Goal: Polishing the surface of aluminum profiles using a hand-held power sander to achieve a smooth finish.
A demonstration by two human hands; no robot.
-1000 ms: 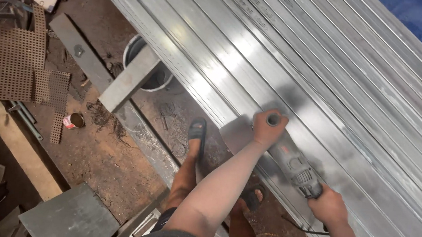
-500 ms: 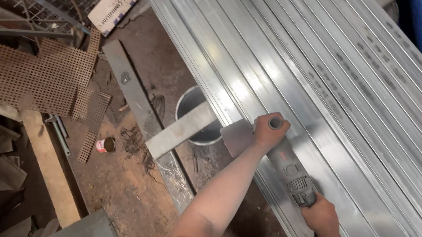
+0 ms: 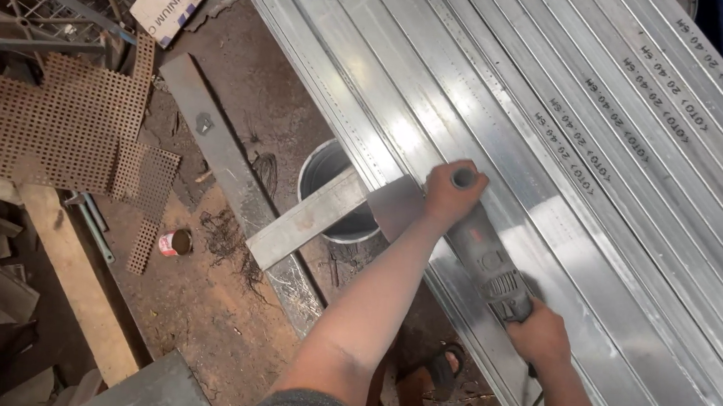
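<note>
On top of the near edge of the stacked metal channels (image 3: 549,148) lies my angle grinder (image 3: 487,261), its head end toward the far side and its tail toward me. My left hand (image 3: 452,192) is wrapped shut around the side handle at the head of the tool, fist closed, arm stretched out over the gap below. My right hand (image 3: 541,335) is closed around the rear of the body, where the cord (image 3: 529,397) drops away toward me.

Holding it well, I judge, means keeping both fists tight and the body in line with the channel's run, so the wheel does not skate across the bright surface. The wheel itself is hidden under my left hand, so I cannot tell where it bites. I should keep the cord trailing behind my right wrist, away from the head.

Just left of the channels' edge, a flat metal bar (image 3: 306,219) juts out over a grey bucket (image 3: 330,172). Further left of the channels lie brown perforated sheets (image 3: 57,126) and a small can (image 3: 177,242) on the dirt floor. My sandalled foot (image 3: 443,368) stands below the channels' edge.
</note>
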